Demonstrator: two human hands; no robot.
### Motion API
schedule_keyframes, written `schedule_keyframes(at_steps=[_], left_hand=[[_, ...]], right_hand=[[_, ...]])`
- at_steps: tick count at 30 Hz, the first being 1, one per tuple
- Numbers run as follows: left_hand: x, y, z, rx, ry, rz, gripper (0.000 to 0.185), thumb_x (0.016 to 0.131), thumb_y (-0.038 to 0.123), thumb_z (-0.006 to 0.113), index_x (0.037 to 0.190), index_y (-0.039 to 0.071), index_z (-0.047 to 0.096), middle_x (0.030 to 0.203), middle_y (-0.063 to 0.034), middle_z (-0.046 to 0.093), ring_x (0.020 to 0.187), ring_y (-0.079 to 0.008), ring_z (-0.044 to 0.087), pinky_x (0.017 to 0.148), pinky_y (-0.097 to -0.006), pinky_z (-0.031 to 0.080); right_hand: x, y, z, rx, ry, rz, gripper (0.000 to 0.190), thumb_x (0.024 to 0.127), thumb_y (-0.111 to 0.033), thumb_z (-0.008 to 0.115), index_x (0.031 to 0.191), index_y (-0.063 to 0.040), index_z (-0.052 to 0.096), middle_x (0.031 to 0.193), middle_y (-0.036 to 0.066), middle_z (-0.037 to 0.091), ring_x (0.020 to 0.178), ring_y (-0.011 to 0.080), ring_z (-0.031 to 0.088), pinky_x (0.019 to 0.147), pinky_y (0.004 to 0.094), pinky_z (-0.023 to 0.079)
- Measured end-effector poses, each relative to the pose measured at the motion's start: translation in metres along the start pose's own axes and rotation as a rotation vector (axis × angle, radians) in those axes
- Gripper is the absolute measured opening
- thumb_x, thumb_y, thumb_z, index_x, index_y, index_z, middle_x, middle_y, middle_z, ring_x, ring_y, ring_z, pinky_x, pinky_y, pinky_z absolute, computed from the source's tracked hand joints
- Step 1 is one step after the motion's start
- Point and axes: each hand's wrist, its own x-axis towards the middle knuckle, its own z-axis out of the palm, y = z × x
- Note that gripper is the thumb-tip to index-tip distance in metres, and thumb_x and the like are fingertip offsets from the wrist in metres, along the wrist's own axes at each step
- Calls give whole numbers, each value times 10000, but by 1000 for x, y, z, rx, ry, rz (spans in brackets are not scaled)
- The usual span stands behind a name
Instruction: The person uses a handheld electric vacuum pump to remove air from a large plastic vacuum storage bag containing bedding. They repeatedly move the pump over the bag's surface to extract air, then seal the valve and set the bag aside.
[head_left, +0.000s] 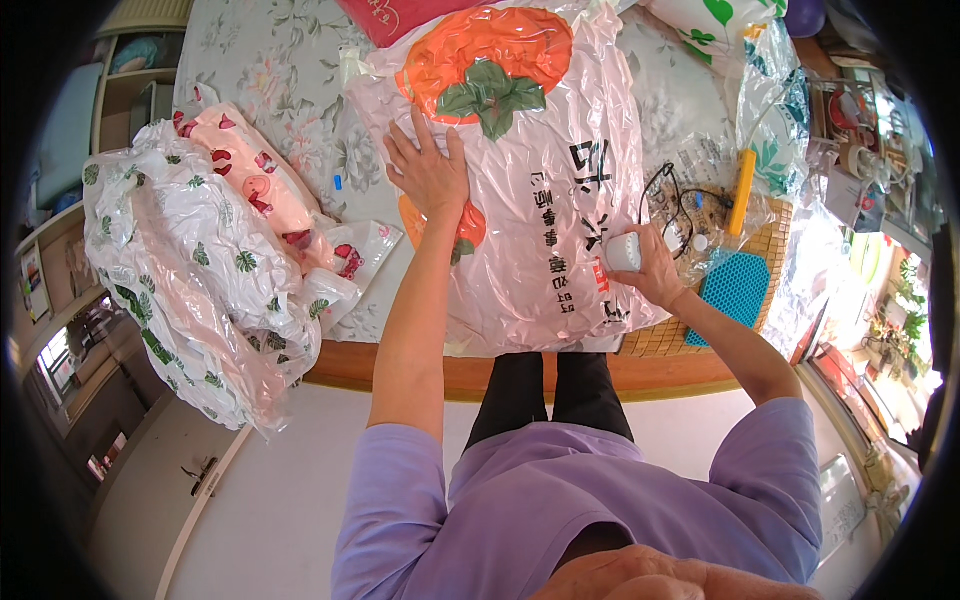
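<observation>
A large pink plastic storage bag (510, 195) with orange persimmon prints and black writing lies wrinkled on the bed or table in front of me. My left hand (429, 169) rests flat on its left part, fingers spread, just below the big persimmon. In my right hand (654, 266) is a small white round device (623, 253), held against the bag's lower right part. What the device's far side touches is hidden. A dark cable (643, 195) runs up from near my right hand.
A wrinkled leaf-print bag (217, 247) and a peach-coloured printed bag (262, 180) lie at left. At right are a woven mat (776, 247), a blue honeycomb pad (731, 296), a yellow tool or handle (742, 193) and clear plastic bags. A wooden edge (352, 367) runs before my legs.
</observation>
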Motion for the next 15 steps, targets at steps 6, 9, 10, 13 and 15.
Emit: schedule_keyframes(at_steps=[6, 9, 10, 13, 15], left_hand=[[0, 0, 0, 13, -14, -7, 714, 995, 566, 418, 1606, 256, 221, 1615, -223, 245, 1488, -406, 238, 1124, -609, 260], [0, 0, 0, 13, -22, -11, 716, 993, 567, 420, 1607, 260, 217, 1617, -221, 242, 1489, -404, 236, 1126, -610, 260], [0, 0, 0, 14, -24, -13, 717, 992, 568, 421, 1607, 261, 216, 1617, -220, 241, 1489, -404, 235, 1126, -611, 259], [0, 0, 1, 29, -23, -14, 720, 990, 568, 424, 1608, 266, 211, 1616, -219, 243, 1489, -401, 237, 1128, -608, 261], [0, 0, 2, 33, -18, -13, 719, 989, 566, 426, 1607, 267, 212, 1615, -219, 245, 1489, -399, 238, 1128, -605, 263]], right_hand=[[1, 0, 0, -1, -13, 6, 733, 700, -297, 867, 1266, -33, 483, 1106, 185, 531, 1077, 403, 520, 944, 480, 429], [0, 0, 0, 2, -19, 15, 727, 699, -295, 869, 1261, -36, 486, 1107, 182, 530, 1076, 399, 521, 943, 478, 430], [1, -1, -1, 2, -23, 17, 727, 698, -295, 869, 1258, -35, 486, 1107, 182, 530, 1075, 399, 522, 942, 478, 430], [1, -1, 0, 2, -16, 14, 723, 697, -295, 871, 1250, -31, 487, 1103, 183, 531, 1071, 398, 524, 937, 480, 433], [0, 0, 0, 3, -8, 9, 721, 696, -299, 872, 1243, -29, 488, 1098, 185, 533, 1069, 398, 526, 931, 480, 436]])
